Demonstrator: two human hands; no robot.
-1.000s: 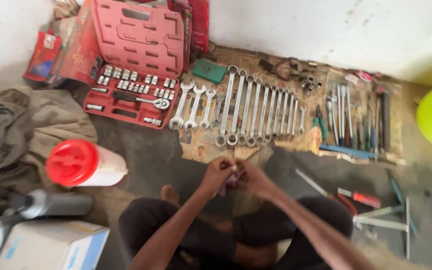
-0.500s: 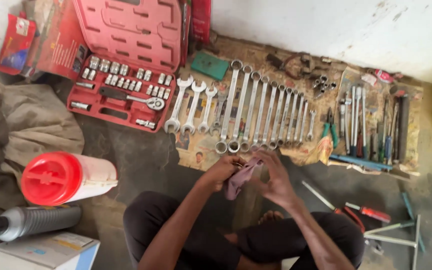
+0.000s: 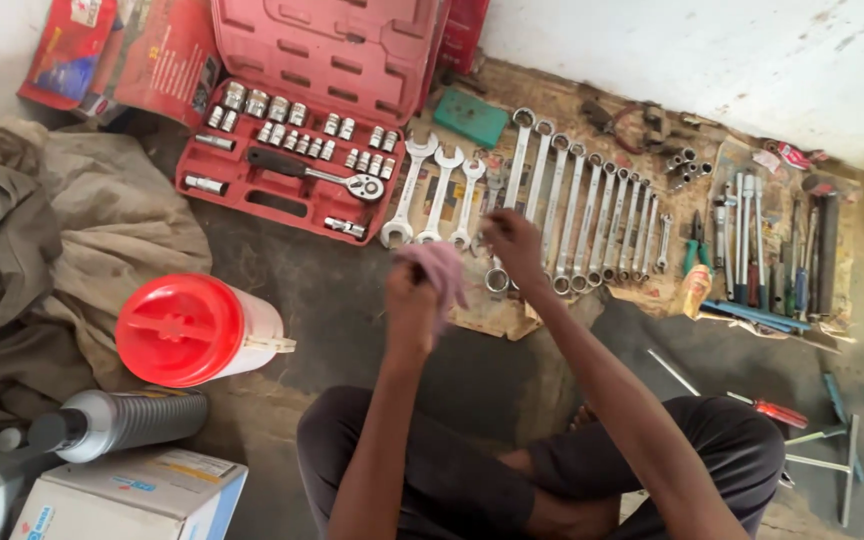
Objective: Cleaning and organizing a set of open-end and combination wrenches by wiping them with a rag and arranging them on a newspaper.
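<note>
- Left hand [image 3: 412, 295] clenched around pink rag [image 3: 439, 268], held above cardboard [image 3: 492, 315].
- Right hand [image 3: 512, 245] reaches over spanner row [image 3: 572, 215], fingers at a spanner; grasp cannot be told.
- Red socket case [image 3: 252, 195] left.

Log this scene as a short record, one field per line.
setting: person seated on a concrete floor
left hand: grips a pinkish cloth
right hand: over the row of spanners, touching one
socket set: red case, open, ratchet inside
left side: red-lidded jar, grey cartridge tube, cardboard box, beige tarp
right side: screwdrivers and pliers
</note>
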